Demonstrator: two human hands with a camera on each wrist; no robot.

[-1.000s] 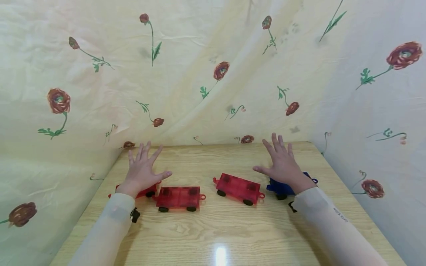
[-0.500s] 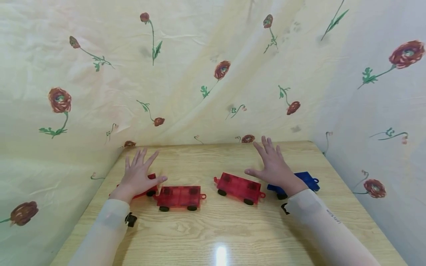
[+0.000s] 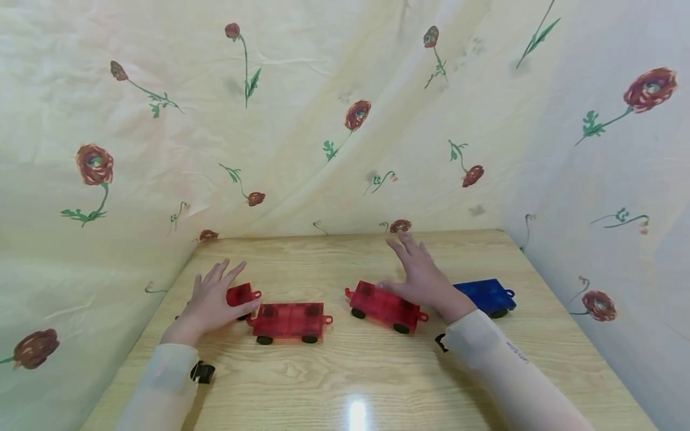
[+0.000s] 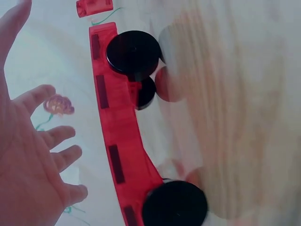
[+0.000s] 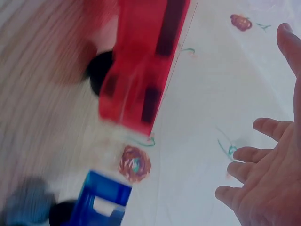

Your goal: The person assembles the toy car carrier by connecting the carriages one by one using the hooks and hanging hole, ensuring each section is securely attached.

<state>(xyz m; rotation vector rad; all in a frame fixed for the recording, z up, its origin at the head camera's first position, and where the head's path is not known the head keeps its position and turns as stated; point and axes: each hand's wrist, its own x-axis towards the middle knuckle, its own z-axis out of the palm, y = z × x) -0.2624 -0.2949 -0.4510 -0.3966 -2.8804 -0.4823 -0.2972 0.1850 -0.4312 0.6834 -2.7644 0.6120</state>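
On the bench (image 3: pixel 345 371), both hands hover released with spread fingers: left hand (image 3: pixel 211 302) over one red car (image 3: pixel 241 294), right hand (image 3: pixel 423 278) over another (image 3: pixel 386 305).

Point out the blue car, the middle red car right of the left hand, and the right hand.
blue car (image 3: pixel 485 295), head view, on its flat top
middle red car (image 3: pixel 290 318), head view, on its top panel
right hand (image 3: pixel 422 276), head view, on its back

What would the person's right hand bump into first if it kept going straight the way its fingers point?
Probably the flowered cloth hung behind the table. The right hand points up and away, past the red car beneath it; depth is hard to judge.
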